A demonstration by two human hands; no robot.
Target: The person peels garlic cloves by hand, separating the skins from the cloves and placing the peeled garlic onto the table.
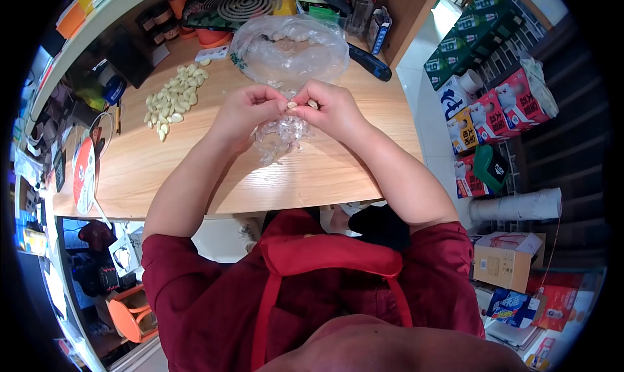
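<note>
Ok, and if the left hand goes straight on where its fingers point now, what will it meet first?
The left hand would probably meet the garlic clove first, then the right hand's fingertips just behind; exact contact is hard to judge.

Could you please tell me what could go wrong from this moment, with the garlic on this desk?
The peeled cloves lie loose on the desk, so a bump from the left hand might scatter them.
The small clove between the fingertips of both hands could slip into the papery skins just below.
The right hand also has another clove tucked in its fingers, which may drop.
</note>
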